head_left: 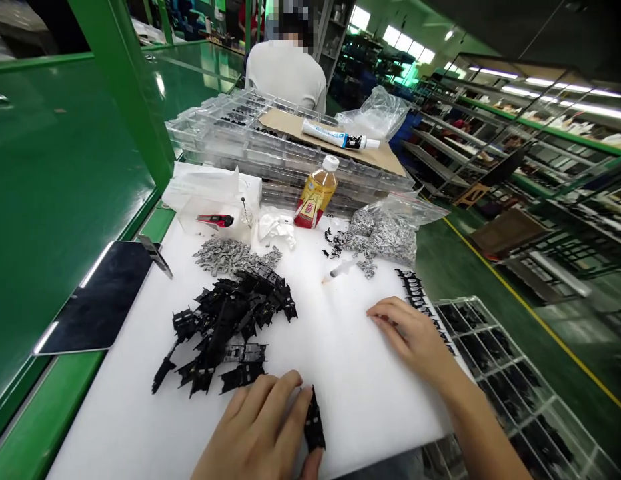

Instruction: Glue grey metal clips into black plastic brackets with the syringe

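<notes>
Black plastic bracket [313, 420] sits at the near edge of the white foam sheet [350, 373], pinched between fingers and thumb of the left hand [255, 430]. Right hand [410, 333] lies open, grasping nothing, beside a row of black brackets [415, 292]; a loose pile [225, 327] lies within easy reach.

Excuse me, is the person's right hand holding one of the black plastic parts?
No, the right hand rests empty on the white sheet, while the left hand holds a black plastic part.

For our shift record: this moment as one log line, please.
left hand: holds black plastic part | right hand: on white board, near clear tray
</notes>
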Tool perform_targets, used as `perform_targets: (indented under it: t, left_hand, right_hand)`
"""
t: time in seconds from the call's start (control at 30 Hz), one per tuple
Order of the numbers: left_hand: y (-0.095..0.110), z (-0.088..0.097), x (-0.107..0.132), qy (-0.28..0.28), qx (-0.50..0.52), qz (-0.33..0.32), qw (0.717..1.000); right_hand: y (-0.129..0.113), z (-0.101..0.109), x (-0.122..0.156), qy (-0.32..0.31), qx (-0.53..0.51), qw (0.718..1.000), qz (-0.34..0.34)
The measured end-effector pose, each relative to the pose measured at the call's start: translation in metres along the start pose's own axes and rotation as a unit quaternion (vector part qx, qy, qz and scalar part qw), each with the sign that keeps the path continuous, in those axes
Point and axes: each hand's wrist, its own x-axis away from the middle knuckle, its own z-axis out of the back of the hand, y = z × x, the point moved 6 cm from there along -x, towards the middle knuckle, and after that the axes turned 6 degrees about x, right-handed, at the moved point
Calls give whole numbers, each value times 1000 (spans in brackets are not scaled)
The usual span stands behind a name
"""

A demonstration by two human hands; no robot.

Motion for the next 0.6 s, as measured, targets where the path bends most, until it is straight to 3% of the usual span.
perform_targets:
  t: [0.2,0.4,0.6]
  left_hand:
    - [3,1,1,-7,3,6,1000]
    - [2,1,0,-11,14,8,1000]
    - [2,-1,-3,-15,16,8,1000]
  right_hand:
    - [-23,-10,-14,-48,-20,997,48]
    - [-25,-12,-18,3,-32,999,-16]
    - [-23,-15,-16,-33,-60,997,-28]
